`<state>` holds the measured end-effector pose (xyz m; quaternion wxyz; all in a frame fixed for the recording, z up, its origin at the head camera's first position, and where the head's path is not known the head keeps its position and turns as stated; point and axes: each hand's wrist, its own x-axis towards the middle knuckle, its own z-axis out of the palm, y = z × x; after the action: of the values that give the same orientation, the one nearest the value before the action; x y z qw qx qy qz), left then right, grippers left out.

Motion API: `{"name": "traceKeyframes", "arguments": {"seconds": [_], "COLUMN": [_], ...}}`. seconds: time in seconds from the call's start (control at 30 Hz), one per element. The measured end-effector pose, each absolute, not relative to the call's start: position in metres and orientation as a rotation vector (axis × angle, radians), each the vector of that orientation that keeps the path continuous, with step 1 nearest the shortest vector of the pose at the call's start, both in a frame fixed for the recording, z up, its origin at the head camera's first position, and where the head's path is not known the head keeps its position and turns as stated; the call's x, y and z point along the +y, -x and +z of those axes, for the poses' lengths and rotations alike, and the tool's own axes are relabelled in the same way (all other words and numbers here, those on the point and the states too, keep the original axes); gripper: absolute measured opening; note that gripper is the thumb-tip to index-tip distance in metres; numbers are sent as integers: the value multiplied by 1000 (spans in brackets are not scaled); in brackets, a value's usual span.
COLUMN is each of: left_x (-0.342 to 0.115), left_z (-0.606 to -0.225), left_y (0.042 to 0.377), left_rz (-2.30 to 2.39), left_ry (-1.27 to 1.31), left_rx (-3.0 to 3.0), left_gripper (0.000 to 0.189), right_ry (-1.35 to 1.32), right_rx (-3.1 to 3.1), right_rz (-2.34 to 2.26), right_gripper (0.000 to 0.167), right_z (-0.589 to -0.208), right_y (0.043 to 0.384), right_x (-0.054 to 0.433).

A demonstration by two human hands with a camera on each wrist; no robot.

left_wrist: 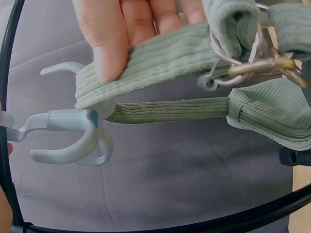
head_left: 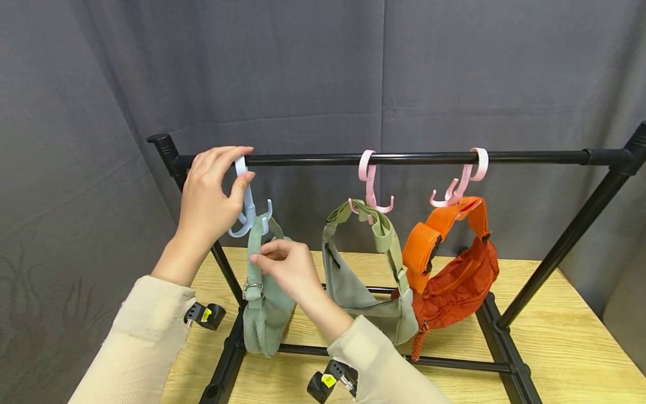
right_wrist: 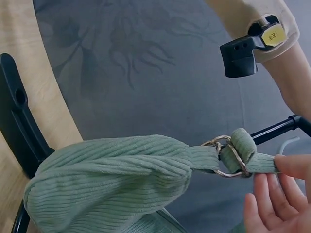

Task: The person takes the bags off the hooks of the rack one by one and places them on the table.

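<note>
My left hand (head_left: pixel 209 188) is at the left end of the black rail (head_left: pixel 313 159), fingers over it, thumb and forefinger pinching the upper part of a light blue hook (head_left: pixel 248 205). From that hook a light green corduroy bag (head_left: pixel 272 314) hangs by its strap (left_wrist: pixel 155 63). My right hand (head_left: pixel 290 266) pinches the strap between thumb and fingers, just below the hook. In the right wrist view, metal rings (right_wrist: pixel 228 158) join the strap to the bag, beside the right fingertips. Only a sliver of the left hand shows in the left wrist view.
Farther right, a pink hook (head_left: pixel 370 179) holds a grey-green bag (head_left: pixel 363 297), and another pink hook (head_left: pixel 464 179) holds an orange bag (head_left: pixel 454 286). The black rack stands on a wooden table (head_left: pixel 585 336), with a grey curtain (head_left: pixel 303 73) behind.
</note>
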<state>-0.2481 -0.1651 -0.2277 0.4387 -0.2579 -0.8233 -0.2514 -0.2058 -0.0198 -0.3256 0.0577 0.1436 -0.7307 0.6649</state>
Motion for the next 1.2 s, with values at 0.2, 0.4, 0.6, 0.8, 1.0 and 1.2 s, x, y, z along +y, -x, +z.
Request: {"name": "traceKeyframes", "arguments": {"seconds": [0.2,0.4,0.6,0.8,1.0,1.2], "left_x": [-165,-165,-165,-164,-164,-164], "left_z": [-228,-228,-228,-228,-228,-228], "left_y": [248,248,248,248,248,248], "left_rz": [-629,-626,-636,-645,-643,-647], "left_ry": [643,640,641,647,653,654], "left_rx": [-2043,-2047,-2043,-2029,-2025,-2026], "left_gripper": [35,35,35,35,36,36], "right_ry": [-456,-484,-537,-542,-532,-564], "right_rx": [-2178,-2123,-2084,-2059,-2054,-2015], "right_rz": [1958,1890,1838,1838,1808,1795], "right_gripper": [13,12,9,10,13,14], "right_z": [-324,-318,-310,-299,-289,-278], "right_y": [203,200,198,197,197,201], "right_x": [-20,-20,-21,-18,-14,-11]}}
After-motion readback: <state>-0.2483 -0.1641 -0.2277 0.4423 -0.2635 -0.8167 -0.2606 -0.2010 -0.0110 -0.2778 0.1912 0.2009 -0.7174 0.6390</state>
